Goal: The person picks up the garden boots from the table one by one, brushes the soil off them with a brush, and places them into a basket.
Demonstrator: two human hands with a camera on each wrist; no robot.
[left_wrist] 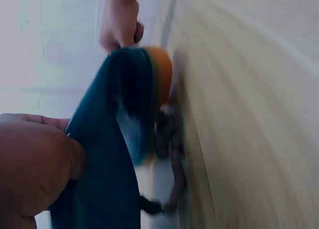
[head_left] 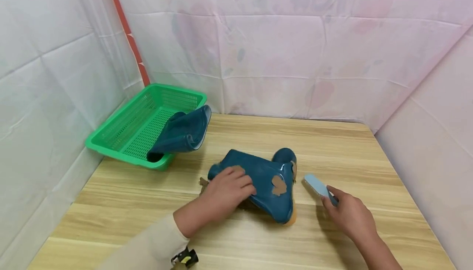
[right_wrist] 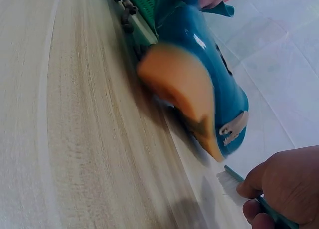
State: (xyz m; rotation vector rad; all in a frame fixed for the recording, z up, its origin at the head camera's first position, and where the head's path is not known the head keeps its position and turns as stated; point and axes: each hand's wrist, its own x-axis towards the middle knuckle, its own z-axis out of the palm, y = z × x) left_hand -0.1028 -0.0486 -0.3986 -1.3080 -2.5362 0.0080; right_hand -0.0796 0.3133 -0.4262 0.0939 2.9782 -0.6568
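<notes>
The boot (head_left: 264, 173) is glossy dark teal, with an orange sole (head_left: 293, 216) and ragged brown patches (head_left: 278, 186) stuck to it. I see it tipped over, its shaft toward the person's left and the sole facing right. Near the sole but apart from it, the brush (head_left: 315, 184) slants, pale blue back up, whitish bristles angled toward the boot.

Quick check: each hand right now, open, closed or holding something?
Left hand: closed, gripping the nearer blue boot by its shaft.
Right hand: closed, holding the brush by its handle.
</notes>
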